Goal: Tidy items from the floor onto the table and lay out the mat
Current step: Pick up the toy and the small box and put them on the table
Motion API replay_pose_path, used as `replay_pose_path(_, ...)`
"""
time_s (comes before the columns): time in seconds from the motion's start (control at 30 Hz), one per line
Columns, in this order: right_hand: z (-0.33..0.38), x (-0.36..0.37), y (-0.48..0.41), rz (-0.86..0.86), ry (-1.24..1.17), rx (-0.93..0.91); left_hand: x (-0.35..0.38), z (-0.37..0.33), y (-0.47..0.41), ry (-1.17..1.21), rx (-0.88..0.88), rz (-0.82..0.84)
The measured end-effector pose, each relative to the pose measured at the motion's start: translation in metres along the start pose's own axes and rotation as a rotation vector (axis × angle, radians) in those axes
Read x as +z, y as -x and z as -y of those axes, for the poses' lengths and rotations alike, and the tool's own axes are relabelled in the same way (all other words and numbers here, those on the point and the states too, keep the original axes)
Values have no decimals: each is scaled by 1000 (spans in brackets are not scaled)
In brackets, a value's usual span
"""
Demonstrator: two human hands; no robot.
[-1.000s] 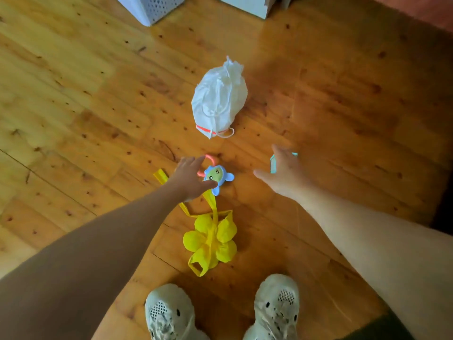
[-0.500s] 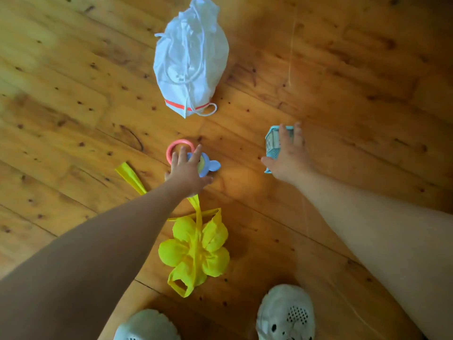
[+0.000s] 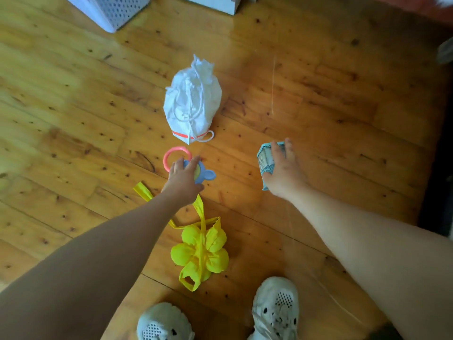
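Note:
On the wooden floor my left hand closes over a blue baby rattle with a pink ring. My right hand grips a small light-blue box from above. A white drawstring bag with a red stripe lies just beyond the rattle. A yellow flower-shaped cloth with straps lies below my left hand, near my feet.
My two pale shoes stand at the bottom edge. A white perforated bin and a pale furniture base sit at the top. A dark edge runs down the right side.
Both hands have settled onto their objects: the left closed over the rattle, the right wrapped round the blue box. The camera has pulled back, so the bin and my shoes show again.

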State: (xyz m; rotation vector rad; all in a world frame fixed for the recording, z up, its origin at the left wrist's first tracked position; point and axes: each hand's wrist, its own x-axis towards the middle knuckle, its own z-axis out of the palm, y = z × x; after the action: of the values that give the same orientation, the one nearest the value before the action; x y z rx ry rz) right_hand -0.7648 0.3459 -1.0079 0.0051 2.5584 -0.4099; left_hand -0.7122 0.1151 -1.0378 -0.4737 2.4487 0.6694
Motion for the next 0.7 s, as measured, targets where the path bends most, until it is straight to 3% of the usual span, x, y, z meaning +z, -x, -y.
replay_pose_path(0.27, 61, -152, 101, -37, 31, -6, -153, -72, 102, 41, 31, -39)
replay_pose_path(0.7, 142, -398, 238, -251, 47, -95, -385, -191, 249, 7, 182, -134)
